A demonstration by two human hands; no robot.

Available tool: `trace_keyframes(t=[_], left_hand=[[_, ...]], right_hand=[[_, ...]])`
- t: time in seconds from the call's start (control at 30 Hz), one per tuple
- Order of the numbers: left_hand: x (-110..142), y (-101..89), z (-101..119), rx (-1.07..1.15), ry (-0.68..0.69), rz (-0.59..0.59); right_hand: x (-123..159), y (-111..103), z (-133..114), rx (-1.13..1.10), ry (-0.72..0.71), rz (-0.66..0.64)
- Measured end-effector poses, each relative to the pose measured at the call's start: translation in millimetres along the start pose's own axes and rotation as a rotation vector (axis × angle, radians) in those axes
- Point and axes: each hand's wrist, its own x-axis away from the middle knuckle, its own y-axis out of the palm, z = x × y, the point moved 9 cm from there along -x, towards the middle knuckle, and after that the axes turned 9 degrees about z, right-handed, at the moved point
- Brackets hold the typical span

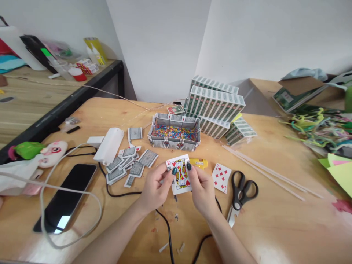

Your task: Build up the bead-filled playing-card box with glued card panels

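King of hearts (181,174): being held above the counter (275,234), left hand (155,187) and right hand (202,189) pinching opposite edges, each grip clamping on it. Card-patterned box (173,144): standing formed, holding coloured bits (176,132). Smaller card pieces (126,161) are lying heaped, apparently prepared; seven of diamonds (221,178) is lying whole, seemingly unworked.

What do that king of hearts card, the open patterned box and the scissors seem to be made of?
King of hearts card: probably coated paper, perhaps plastic; it looks thin, smooth and printed.
Open patterned box: apparently playing cards, since its walls show card-back patterns.
Scissors: blades likely metal, from their silvery sheen; black handles look like smooth plastic.
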Motion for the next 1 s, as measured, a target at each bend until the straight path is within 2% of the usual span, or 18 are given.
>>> trace_keyframes(t=[0.1,0.2,0.33,0.43,0.53,0.6,0.7,0.83,1.0], left_hand=[[-1,-0.7,-2,-0.041,0.005,0.002],[-6,-10.1,-6,-0.151,0.011,0.052],[-14,-24.4,-5,-0.299,0.048,0.103],[-18,-25.0,-1,-0.337,0.069,0.092],[-17,-14.5,-6,-0.181,-0.054,0.030],[-14,-7.9,-12,-0.071,-0.170,0.022],[-10,-6.5,-19,0.012,-0.284,0.078],[-6,-1.7,-27,0.163,-0.376,0.046],[-5,3.2,-35,0.329,-0.422,0.016]], right_hand=[[0,-2,-10,0.076,-0.105,0.025],[2,4,-12,0.098,-0.136,-0.023],[4,19,-3,-0.017,-0.022,-0.162],[4,21,1,-0.055,0.041,-0.183],[5,19,0,0.039,0.008,-0.167],[7,19,-5,0.149,-0.088,-0.141],[11,18,-17,0.279,-0.276,-0.073],[15,17,-28,0.382,-0.436,-0.008],[17,16,-35,0.444,-0.511,0.006]])
